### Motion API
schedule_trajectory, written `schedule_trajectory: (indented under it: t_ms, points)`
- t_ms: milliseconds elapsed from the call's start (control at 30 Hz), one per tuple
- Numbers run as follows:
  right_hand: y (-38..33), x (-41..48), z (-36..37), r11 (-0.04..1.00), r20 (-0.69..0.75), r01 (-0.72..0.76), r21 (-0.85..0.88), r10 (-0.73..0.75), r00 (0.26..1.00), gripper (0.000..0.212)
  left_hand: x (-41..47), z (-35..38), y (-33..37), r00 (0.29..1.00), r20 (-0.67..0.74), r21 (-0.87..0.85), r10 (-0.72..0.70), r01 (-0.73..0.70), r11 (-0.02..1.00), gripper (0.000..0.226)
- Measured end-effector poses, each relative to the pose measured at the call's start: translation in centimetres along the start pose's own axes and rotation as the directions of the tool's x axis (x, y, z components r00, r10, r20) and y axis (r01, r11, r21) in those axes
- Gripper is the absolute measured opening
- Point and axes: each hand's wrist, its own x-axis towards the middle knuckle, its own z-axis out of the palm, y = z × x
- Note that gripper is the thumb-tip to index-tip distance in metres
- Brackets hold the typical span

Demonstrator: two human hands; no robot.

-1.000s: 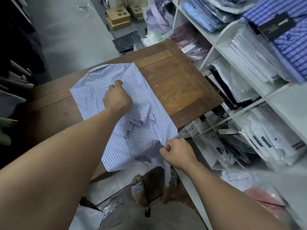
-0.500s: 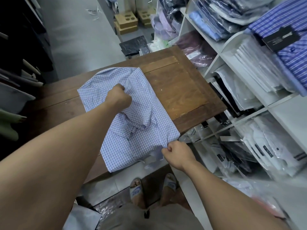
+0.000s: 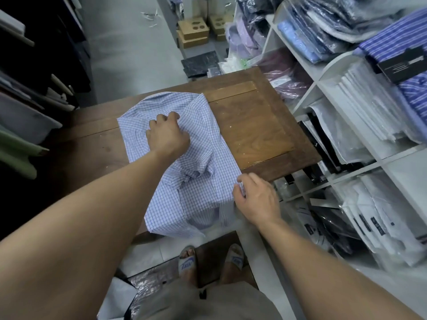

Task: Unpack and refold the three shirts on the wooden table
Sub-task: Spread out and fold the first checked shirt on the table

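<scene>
A blue-and-white checked shirt (image 3: 198, 181) lies partly folded on the wooden table (image 3: 256, 132), its near end hanging over the table's front edge. My left hand (image 3: 167, 135) rests on the upper middle of the shirt with fingers curled into the cloth. My right hand (image 3: 256, 199) pinches the shirt's right edge near the table's front corner. A bunched fold sits between the two hands. No other loose shirt shows on the table.
White shelves (image 3: 323, 72) packed with bagged shirts stand close on the right. Dark garments on hangers (image 3: 34, 93) line the left. Plastic bags (image 3: 147, 280) lie on the floor by my sandalled feet. Cardboard blocks (image 3: 193, 33) sit on the far floor.
My left hand has slid further up the shirt and loosened from a tight fist. The right hand still pinches the shirt's right edge. The shirt lies flatter on the table.
</scene>
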Motion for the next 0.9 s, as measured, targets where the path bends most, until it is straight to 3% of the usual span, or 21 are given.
schedule_trajectory:
  t_ms: [167,267,433,633,733,833,900]
  points:
    - [-0.2,2.5,1.1,0.975,-0.011,0.212,-0.063,-0.213,0.977,0.02,-3.6,-0.1,-3.1,0.973,-0.218,-0.152,-0.076,0.043,0.987,0.043]
    - [-1.5,4.1,1.2,0.957,0.008,0.287,-0.041,-0.287,0.958,0.016,-6.7,-0.3,-6.0,0.951,-0.262,-0.257,-0.161,0.092,0.962,0.031]
    - [-4.5,6.7,1.6,0.93,0.042,0.365,0.039,-0.366,0.93,0.017,-12.6,0.4,-8.8,0.967,-0.144,-0.229,-0.211,0.175,0.958,0.019]
    - [-6.5,8.5,1.7,0.923,0.292,0.385,0.008,-0.37,0.882,0.033,-15.4,1.6,-9.7,0.952,0.089,-0.261,-0.294,0.307,0.915,0.029]
    - [-6.5,8.8,1.9,0.931,0.39,0.365,0.003,-0.337,0.857,0.036,-15.3,1.3,-9.3,0.938,0.115,-0.267,-0.328,0.347,0.899,0.033]
    - [-6.4,9.0,1.7,0.926,0.432,0.379,0.0,-0.342,0.835,0.041,-14.1,1.2,-8.7,0.896,0.119,-0.303,-0.427,0.442,0.844,0.034]
    - [-6.2,9.1,1.6,0.907,0.432,0.42,-0.017,-0.372,0.822,0.045,-13.0,1.4,-8.1,0.86,0.147,-0.435,-0.489,0.5,0.749,0.035]
